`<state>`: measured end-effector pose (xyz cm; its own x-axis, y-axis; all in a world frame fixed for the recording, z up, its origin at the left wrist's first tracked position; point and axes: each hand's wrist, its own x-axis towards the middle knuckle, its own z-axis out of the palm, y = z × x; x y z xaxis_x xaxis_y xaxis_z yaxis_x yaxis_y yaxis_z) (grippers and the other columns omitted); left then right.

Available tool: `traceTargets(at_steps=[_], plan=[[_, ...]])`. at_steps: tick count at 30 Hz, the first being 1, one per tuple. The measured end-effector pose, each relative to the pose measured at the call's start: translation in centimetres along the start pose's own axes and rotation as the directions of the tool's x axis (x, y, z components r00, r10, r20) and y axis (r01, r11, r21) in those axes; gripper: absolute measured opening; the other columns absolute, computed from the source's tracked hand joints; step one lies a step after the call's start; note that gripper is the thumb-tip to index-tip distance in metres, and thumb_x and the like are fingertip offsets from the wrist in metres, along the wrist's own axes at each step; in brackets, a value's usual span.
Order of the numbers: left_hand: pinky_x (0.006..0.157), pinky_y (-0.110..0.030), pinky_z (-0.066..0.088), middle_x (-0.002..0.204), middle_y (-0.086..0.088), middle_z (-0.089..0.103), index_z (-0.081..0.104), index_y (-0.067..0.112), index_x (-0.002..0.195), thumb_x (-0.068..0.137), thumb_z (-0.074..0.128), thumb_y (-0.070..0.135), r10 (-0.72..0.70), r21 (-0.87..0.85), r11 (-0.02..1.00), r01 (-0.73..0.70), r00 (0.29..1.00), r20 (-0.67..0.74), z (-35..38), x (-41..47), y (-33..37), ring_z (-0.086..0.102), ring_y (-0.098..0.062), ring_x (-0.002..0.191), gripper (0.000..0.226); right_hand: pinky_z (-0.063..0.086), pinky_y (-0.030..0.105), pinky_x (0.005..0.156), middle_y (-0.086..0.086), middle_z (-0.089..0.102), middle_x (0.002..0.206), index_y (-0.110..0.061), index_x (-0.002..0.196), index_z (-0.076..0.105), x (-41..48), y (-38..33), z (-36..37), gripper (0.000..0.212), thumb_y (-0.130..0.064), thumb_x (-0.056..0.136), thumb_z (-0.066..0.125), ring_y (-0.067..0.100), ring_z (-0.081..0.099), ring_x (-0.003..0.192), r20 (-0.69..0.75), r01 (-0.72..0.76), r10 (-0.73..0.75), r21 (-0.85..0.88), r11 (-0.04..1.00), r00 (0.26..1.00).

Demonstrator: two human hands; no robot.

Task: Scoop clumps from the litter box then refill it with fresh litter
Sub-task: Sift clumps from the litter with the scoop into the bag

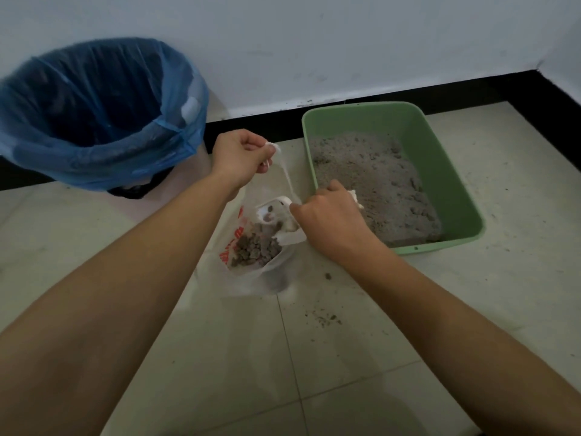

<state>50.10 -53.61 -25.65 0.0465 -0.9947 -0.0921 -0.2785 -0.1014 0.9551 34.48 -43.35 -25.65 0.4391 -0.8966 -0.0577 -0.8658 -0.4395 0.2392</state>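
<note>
Closest to the lens are the two bare arms, left forearm (110,294) and right forearm (440,309), both reaching out toward the green litter box (446,242).

The plastic bag (273,278) sits on the tile just beside the box's left wall, near its front corner. It has a pile of grey clumps (254,247) inside, plus something white I can't make out.

The left hand (240,155) is up and to the left of the box, pinching one twisted handle. The stretched handle strip (287,174) runs down from it to the right hand (328,215). That hand is curled round the other handle, right at the box's left rim. Looks to me like the bag is being tied off.

The box's long axis runs away from the camera, with the far end against the skirting. The grey litter (371,177) in it is low and lumpy, so the refill isn't done yet.

The blue-lined bin (103,162) is well to the left of the box, past the bag, mouth open upward. My guess is the bag goes there next. That's a move leftward, away from the box, and the left hand is the nearer one.

There are a few spilled grains (323,319) on the floor in front of the box.
</note>
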Motion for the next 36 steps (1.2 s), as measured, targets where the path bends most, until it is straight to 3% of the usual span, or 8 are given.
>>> traceTargets(at_steps=[5,9,15,21,23,26,30,36], plan=[[0.062,-0.023,0.058,0.078,-0.012,0.069,0.065,0.002,0.098,0.086,0.073,0.011,-0.019,0.012,1.0,0.019,1.0,-0.016,0.1,0.2,-0.2,0.065,-0.013,0.064,0.017,0.035,0.032,0.072,-0.006,0.071,0.074,-0.026,0.105,0.071,-0.2,1.2,2.0,0.029,-0.021,0.077,0.073,0.021,0.063,0.07,-0.196,0.036,-0.041,-0.029,0.999,0.98],[0.063,-0.025,0.058,0.077,-0.014,0.069,0.066,0.003,0.093,0.086,0.072,0.011,-0.041,-0.016,0.999,0.04,0.999,-0.024,0.6,0.5,-0.6,0.064,-0.015,0.063,0.012,0.041,0.033,0.085,-0.01,0.073,0.08,-0.038,0.117,0.069,-0.7,3.4,0.2,0.027,-0.032,0.092,0.06,0.015,0.062,0.073,-0.156,-0.02,0.056,0.221,0.975,0.986],[0.066,-0.026,0.056,0.082,-0.005,0.067,0.066,0.011,0.095,0.088,0.064,0.007,-0.079,-0.03,0.997,0.077,0.996,-0.049,1.7,1.2,-0.7,0.062,-0.014,0.072,0.009,0.059,0.023,0.072,-0.018,0.072,0.09,-0.029,0.11,0.072,-4.1,10.1,-4.8,0.028,-0.031,0.083,0.076,-0.001,0.07,0.077,0.096,-0.259,0.358,0.858,0.444,0.929],[0.069,-0.033,0.043,0.085,0.001,0.057,0.056,0.016,0.091,0.092,0.044,0.036,-0.105,0.049,0.993,0.106,0.994,-0.034,5.8,0.3,-0.7,0.057,-0.02,0.082,0.023,0.041,0.021,0.054,-0.019,0.062,0.07,-0.031,0.11,0.073,-5.0,15.3,-2.3,0.026,-0.035,0.085,0.071,0.003,0.059,0.062,0.16,-0.534,0.514,0.371,0.76,0.843],[0.086,-0.044,0.044,0.101,-0.009,0.063,0.06,0.015,0.099,0.088,0.04,0.05,-0.121,0.319,0.938,0.133,0.991,-0.059,7.5,0.2,-1.3,0.059,-0.032,0.099,0.042,0.043,0.024,0.057,-0.013,0.066,0.074,-0.032,0.111,0.073,-5.5,16.0,-0.5,0.028,-0.034,0.084,0.071,0.004,0.056,0.059,0.212,-0.543,0.506,0.187,0.819,0.836],[0.103,-0.046,0.027,0.134,-0.009,0.047,0.054,0.017,0.126,0.094,0.044,0.041,0.099,0.632,0.775,-0.006,0.989,-0.113,10.1,-0.8,-1.5,0.04,-0.03,0.126,0.041,0.051,0.032,0.069,-0.006,0.066,0.077,-0.032,0.111,0.073,-6.4,17.1,1.1,0.028,-0.032,0.083,0.069,0.013,0.059,0.065,0.259,-0.573,0.539,0.073,0.817,0.801],[0.099,-0.039,0.03,0.129,-0.008,0.045,0.052,0.014,0.127,0.096,0.046,0.026,0.435,0.658,0.686,-0.311,0.9,-0.027,12.8,-2.6,-1.3,0.039,-0.025,0.121,0.035,0.055,0.035,0.073,-0.002,0.067,0.076,-0.028,0.1,0.075,-7.2,18.8,2.6,0.022,-0.038,0.081,0.071,0.016,0.061,0.066,0.282,-0.638,0.608,0.02,0.77,0.742],[0.098,-0.041,0.037,0.13,-0.022,0.048,0.044,-0.001,0.131,0.103,0.034,0.027,-0.045,0.485,0.87,0.086,0.994,-0.096,14.9,-2.3,-4.2,0.045,-0.036,0.12,0.041,0.056,0.033,0.069,0.0,0.067,0.079,-0.021,0.099,0.074,-6.7,19.3,5.7,0.026,-0.04,0.082,0.071,0.018,0.064,0.071,0.392,-0.658,0.574,0.118,0.744,0.719]])
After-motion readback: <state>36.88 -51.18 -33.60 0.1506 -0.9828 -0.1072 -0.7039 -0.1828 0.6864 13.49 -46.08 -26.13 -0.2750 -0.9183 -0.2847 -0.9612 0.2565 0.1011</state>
